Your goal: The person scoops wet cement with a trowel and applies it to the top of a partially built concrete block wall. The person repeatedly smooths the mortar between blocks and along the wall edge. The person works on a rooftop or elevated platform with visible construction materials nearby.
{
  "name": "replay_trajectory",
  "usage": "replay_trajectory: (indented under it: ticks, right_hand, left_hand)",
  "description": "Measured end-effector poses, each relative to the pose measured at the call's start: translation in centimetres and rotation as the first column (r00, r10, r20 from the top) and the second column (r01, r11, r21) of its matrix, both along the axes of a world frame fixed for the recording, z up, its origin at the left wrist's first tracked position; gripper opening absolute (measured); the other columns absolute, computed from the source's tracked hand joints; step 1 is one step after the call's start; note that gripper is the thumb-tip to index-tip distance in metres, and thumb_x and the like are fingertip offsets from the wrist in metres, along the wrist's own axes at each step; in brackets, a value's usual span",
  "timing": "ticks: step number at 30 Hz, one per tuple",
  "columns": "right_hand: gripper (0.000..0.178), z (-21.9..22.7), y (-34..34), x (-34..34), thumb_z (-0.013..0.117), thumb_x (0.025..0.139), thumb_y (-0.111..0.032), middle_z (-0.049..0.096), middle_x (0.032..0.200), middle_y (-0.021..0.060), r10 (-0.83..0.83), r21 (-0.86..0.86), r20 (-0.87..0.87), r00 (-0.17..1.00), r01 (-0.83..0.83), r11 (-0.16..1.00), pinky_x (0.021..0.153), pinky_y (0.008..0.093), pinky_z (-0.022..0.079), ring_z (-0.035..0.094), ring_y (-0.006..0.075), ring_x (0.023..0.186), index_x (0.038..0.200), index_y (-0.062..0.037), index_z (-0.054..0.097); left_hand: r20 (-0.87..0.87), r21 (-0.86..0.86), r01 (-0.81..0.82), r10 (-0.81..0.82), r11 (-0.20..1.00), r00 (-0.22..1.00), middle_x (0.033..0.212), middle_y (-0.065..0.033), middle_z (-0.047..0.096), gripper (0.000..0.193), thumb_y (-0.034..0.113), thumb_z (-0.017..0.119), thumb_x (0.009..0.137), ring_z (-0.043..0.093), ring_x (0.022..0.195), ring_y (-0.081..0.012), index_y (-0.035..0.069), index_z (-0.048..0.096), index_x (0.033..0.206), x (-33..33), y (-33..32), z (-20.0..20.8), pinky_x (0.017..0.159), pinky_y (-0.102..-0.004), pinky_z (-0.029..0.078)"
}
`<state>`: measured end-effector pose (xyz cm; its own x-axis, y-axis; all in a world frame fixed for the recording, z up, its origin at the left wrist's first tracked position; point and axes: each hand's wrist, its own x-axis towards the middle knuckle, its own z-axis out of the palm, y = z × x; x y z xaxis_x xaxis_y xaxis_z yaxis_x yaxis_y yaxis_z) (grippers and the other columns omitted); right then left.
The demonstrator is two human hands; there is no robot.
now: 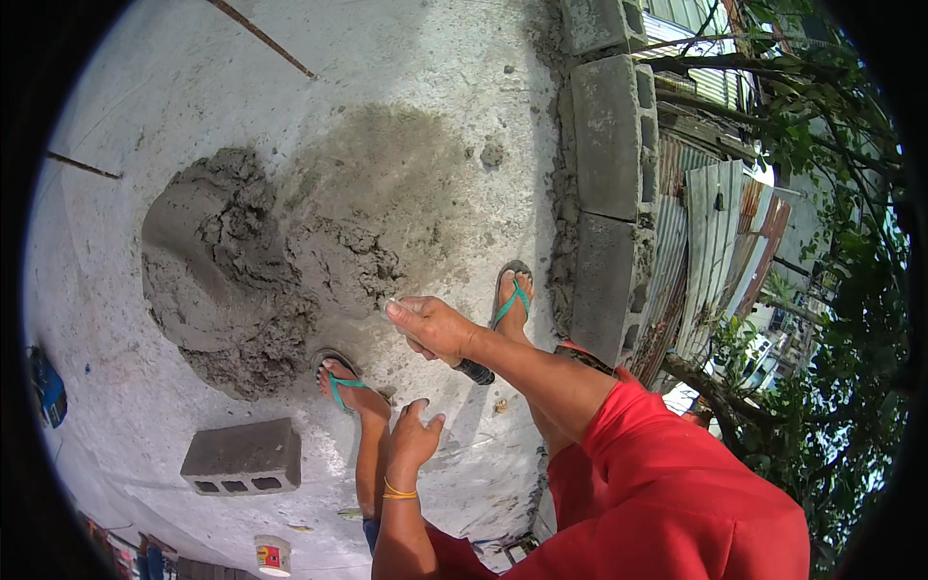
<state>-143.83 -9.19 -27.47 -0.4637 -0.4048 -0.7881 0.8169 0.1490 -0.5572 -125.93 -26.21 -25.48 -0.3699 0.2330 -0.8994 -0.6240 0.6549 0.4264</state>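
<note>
My right hand (435, 329) is closed around a black-handled trowel (476, 372), the handle's end sticking out behind the fist. I cannot make out the trowel's blade against the grey mortar ahead of it. A large, lumpy pile of wet mortar (217, 280) lies on the concrete floor, left of and beyond my fist. Lower down, my left hand (414, 440) hangs empty with its fingers loosely apart, a yellow band (399, 494) around its wrist. Both hands are above the floor, near my feet in green-strapped flip-flops.
A low wall of hollow blocks (607, 140) runs along the right. One loose hollow block (242, 454) lies at the lower left, near a small bucket (273, 556). Rusty bars (261, 39) show at the far left. Corrugated sheets (710, 232) and branches stand beyond the wall.
</note>
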Motion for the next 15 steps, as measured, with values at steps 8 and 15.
replay_trajectory:
  ticks: [8,15]
  right_hand:
    - [0.058,10.5,25.6,4.2,0.05,0.106,-0.063,0.053,0.06,0.0014,-0.154,0.319,0.091,0.984,0.118,0.941,0.044,0.031,0.041,0.05,0.0116,0.047,0.098,-0.0061,0.06]
    - [0.056,13.5,42.7,3.0,0.053,0.106,-0.06,0.052,0.064,0.0021,-0.454,0.548,0.003,0.891,0.378,0.746,0.045,0.0313,0.042,0.048,0.013,0.048,0.108,-0.0043,0.062]
  left_hand:
    - [-0.149,-0.124,-0.12,0.101,0.985,0.984,0.125,-0.0287,0.067,0.045,0.027,0.073,0.095,0.066,0.117,-0.0418,-0.002,0.065,0.129,1.3,2.1,8.2,0.097,-0.0451,0.054]
    - [-0.321,-0.323,0.06,-0.169,0.944,0.932,0.116,-0.0248,0.066,0.038,0.017,0.075,0.09,0.064,0.111,-0.0416,-0.004,0.066,0.121,2.8,3.6,14.5,0.1,-0.047,0.051]
